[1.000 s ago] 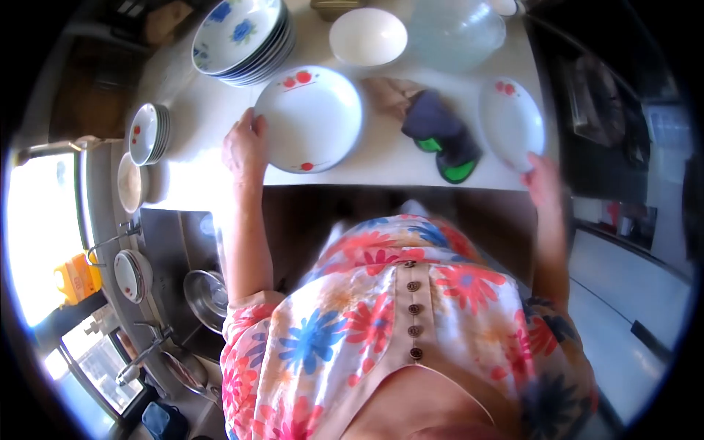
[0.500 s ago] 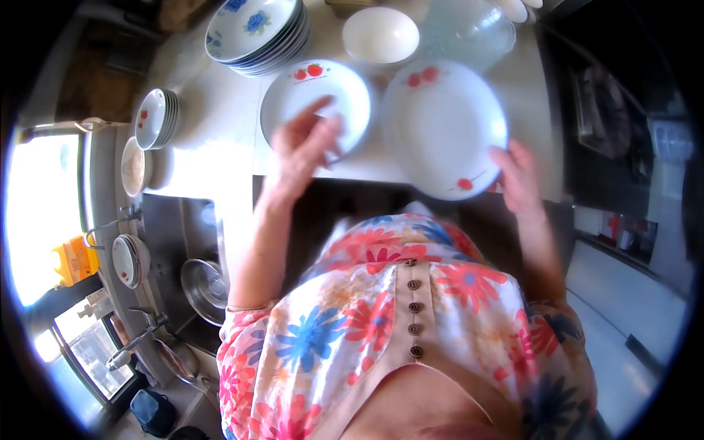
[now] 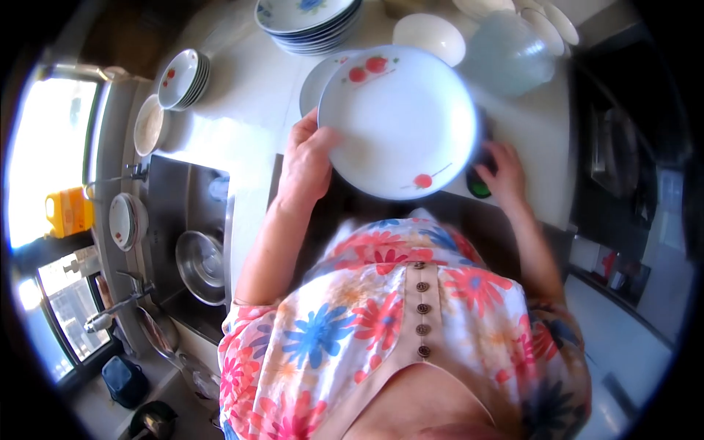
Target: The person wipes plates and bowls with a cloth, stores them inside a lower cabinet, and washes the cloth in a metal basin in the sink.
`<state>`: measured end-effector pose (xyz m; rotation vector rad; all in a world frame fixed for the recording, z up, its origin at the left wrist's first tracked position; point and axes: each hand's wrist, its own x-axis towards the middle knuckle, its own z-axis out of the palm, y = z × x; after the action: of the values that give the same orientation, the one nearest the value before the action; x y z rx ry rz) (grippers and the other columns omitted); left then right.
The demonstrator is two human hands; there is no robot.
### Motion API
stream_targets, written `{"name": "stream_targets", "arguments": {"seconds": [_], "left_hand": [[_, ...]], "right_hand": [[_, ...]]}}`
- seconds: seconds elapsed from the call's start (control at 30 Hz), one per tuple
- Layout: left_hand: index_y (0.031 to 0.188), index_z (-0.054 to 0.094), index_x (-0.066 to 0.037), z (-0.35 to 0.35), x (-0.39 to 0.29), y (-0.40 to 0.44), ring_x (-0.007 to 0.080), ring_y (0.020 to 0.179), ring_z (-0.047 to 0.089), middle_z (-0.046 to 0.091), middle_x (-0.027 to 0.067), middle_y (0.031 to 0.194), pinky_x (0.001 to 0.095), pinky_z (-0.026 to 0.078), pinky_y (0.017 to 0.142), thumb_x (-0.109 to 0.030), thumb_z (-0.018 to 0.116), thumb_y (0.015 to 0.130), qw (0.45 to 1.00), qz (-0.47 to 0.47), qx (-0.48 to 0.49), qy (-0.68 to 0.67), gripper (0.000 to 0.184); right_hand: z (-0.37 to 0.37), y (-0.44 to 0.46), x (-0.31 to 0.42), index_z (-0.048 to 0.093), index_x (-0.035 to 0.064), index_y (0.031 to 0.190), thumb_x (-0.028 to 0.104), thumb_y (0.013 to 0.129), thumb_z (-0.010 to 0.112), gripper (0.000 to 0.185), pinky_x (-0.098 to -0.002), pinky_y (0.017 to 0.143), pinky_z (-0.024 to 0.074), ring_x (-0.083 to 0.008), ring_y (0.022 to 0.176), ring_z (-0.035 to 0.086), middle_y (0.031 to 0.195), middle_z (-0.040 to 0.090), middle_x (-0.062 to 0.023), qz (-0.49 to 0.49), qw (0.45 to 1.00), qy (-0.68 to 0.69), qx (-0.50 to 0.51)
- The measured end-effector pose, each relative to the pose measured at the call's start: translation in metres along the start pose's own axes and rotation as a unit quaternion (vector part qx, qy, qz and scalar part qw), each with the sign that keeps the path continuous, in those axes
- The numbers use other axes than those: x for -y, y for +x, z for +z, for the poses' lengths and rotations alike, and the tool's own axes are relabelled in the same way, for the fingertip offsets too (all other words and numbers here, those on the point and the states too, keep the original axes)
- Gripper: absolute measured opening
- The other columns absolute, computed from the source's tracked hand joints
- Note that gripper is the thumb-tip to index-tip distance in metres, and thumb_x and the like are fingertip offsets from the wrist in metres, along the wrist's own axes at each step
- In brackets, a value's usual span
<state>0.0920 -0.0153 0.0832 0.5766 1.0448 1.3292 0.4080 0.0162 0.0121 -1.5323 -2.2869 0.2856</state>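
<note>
A white plate with red fruit prints is raised above the counter's front edge, its left rim gripped by my left hand. Partly covered by it, another white plate lies on the counter. My right hand is just right of the raised plate, fingers curved over a dark cloth item with a green part. Most of that item is hidden behind the plate, and whether the fingers close on it is unclear.
Blue-flowered bowls are stacked at the back, beside a white bowl and a clear glass dish. Small dishes stand at the counter's left. Below them, a sink holds a metal basin.
The raised plate has come from the right toward the left, over the other plate. My left hand now grips it, and my right hand has let go and moved to the dark item.
</note>
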Motion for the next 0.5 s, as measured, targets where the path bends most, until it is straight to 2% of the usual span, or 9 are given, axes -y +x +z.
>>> {"name": "stream_targets", "arguments": {"seconds": [0.03,0.1,0.2,0.3,0.4,0.47,0.5], "left_hand": [[0.101,0.054,0.005,-0.004,-0.002,-0.001,0.0122,0.076,0.055,0.059,0.0070,0.087,0.0221,0.043,0.071,-0.001,0.047,0.076,1.000,0.005,-0.007,0.000,0.027],[0.099,0.054,0.005,-0.014,-0.006,-0.003,0.0113,0.075,0.055,0.059,0.0064,0.085,0.0216,0.043,0.070,-0.002,0.047,0.077,1.000,0.012,-0.021,0.000,0.024],[0.097,0.055,0.005,-0.028,-0.010,-0.005,0.0104,0.074,0.055,0.059,0.0060,0.084,0.0212,0.043,0.069,-0.004,0.048,0.078,0.999,0.040,-0.025,-0.003,0.022],[0.096,0.055,0.005,-0.042,-0.014,-0.008,0.0097,0.074,0.054,0.059,0.0052,0.083,0.0211,0.043,0.069,-0.006,0.049,0.080,0.997,0.065,-0.036,0.014,0.021],[0.096,0.056,0.003,-0.060,-0.016,-0.011,0.0128,0.075,0.058,0.061,0.0075,0.084,0.0238,0.047,0.071,-0.005,0.051,0.078,0.996,0.079,-0.040,0.008,0.021],[0.095,0.057,0.003,-0.069,-0.021,-0.017,0.0116,0.075,0.057,0.060,0.0068,0.084,0.0232,0.046,0.071,-0.005,0.051,0.078,0.995,0.079,-0.054,0.008,0.020],[0.095,0.057,0.002,-0.074,-0.024,-0.021,0.0111,0.075,0.056,0.060,0.0064,0.084,0.0229,0.045,0.071,-0.005,0.051,0.079,0.995,0.079,-0.063,0.009,0.019]], "right_hand": [[0.012,-0.002,-0.010,0.058,0.0050,0.098,0.008,0.076,0.062,0.023,-0.0261,0.066,0.0445,-0.0142,0.070,0.054,0.092,0.058,-0.0038,0.089,0.990,0.107,0.012],[0.006,-0.003,-0.027,0.059,0.0030,0.092,0.008,0.077,0.061,0.015,-0.0241,0.065,0.0435,-0.0101,0.069,0.052,0.087,0.056,-0.0009,0.152,0.952,0.267,-0.008],[-0.053,0.010,0.010,0.057,0.0004,0.089,0.005,0.080,0.057,0.010,-0.0209,0.065,0.0417,-0.0047,0.074,0.051,0.082,0.054,0.0014,0.210,0.873,0.441,0.012],[-0.095,0.025,0.048,0.055,0.0002,0.092,0.001,0.079,0.056,0.013,-0.0206,0.069,0.0419,-0.0064,0.078,0.051,0.086,0.055,-0.0018,0.141,0.742,0.652,0.067],[-0.094,0.057,0.136,0.054,0.0012,0.096,-0.002,0.078,0.055,0.018,-0.0213,0.075,0.0423,-0.0072,0.082,0.052,0.087,0.056,-0.0029,0.012,0.689,0.712,0.135],[-0.060,0.070,0.186,0.054,0.0009,0.096,-0.001,0.077,0.056,0.020,-0.0234,0.078,0.0436,-0.0097,0.085,0.054,0.089,0.056,-0.0044,0.016,0.692,0.697,0.188],[-0.039,0.082,0.210,0.053,0.0009,0.098,0.002,0.078,0.057,0.021,-0.0251,0.079,0.0446,-0.0109,0.087,0.054,0.094,0.056,-0.0051,-0.071,0.729,0.641,0.228]]}}
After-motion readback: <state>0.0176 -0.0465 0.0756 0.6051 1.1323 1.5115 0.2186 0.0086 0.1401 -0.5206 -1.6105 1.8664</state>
